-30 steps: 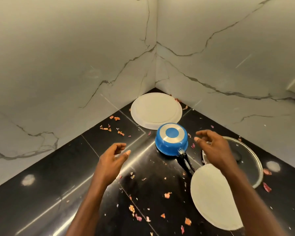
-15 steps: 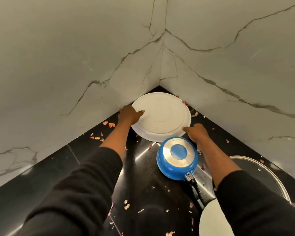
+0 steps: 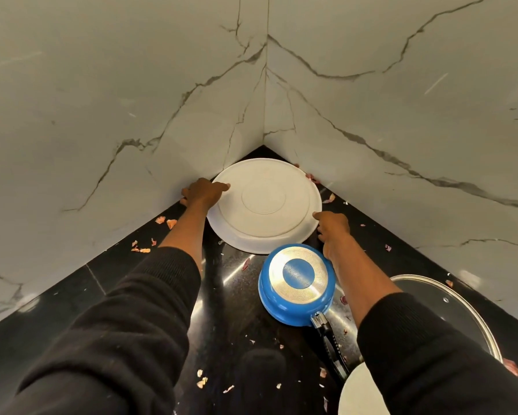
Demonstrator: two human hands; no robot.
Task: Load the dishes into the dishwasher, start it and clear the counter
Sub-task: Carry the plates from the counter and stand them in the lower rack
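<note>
Left hand (image 3: pixel 202 194) grips the left rim of the white plate (image 3: pixel 263 202), thumb on top, fingers curled at the edge. Right hand (image 3: pixel 332 227) grips the right rim the same way. The plate lies upside down on the black counter (image 3: pixel 236 324), in the corner where the marble walls (image 3: pixel 132 115) meet. Just in front of it sits an inverted blue pan (image 3: pixel 296 284), with a glass lid (image 3: pixel 449 313) to its right.
</note>
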